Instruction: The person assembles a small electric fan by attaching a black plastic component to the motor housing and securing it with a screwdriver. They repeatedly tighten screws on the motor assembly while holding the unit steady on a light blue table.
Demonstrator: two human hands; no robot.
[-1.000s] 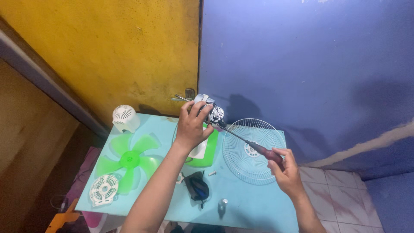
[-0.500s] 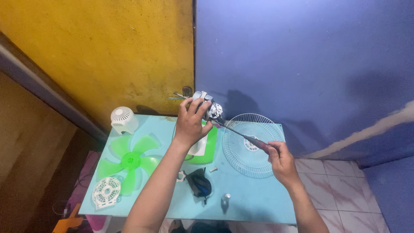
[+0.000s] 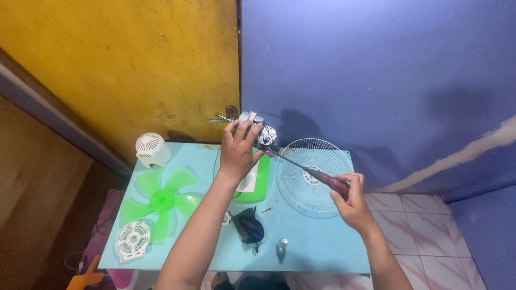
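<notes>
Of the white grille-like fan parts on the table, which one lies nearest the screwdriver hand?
The large round wire guard, directly beneath the screwdriver in the right hand; the other two white pieces sit at the table's left side.

Bare forearms, no sleeves, no gloves

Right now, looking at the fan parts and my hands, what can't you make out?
Head view only:
- Screwdriver tip: hidden where it meets the fan motor.
- Motor's near side: covered by the left hand.
- Green base: partly behind the left forearm.
- Small screw: too small to detail.
- Right hand grips the handle.
</notes>
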